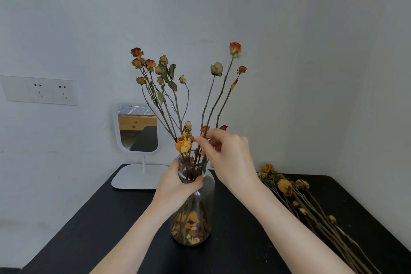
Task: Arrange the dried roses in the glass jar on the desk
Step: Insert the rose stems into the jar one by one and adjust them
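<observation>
A clear glass jar [201,211] stands on the black desk [100,229], with loose dried petals in its bottom. Several dried roses [164,87] on long stems rise from its mouth and fan out against the wall. A short yellow rose [183,143] leans at the jar's rim. My left hand [178,184] grips the jar's neck from the left. My right hand [224,153] is just above the jar's mouth and pinches a thin stem between thumb and fingertips. More dried roses [291,187] lie in a loose bundle on the desk to the right.
A small white standing mirror [138,129] sits on the desk's back left corner, close behind the jar. A double wall socket [40,90] is on the left wall. The loose stems stretch toward the desk's front right edge.
</observation>
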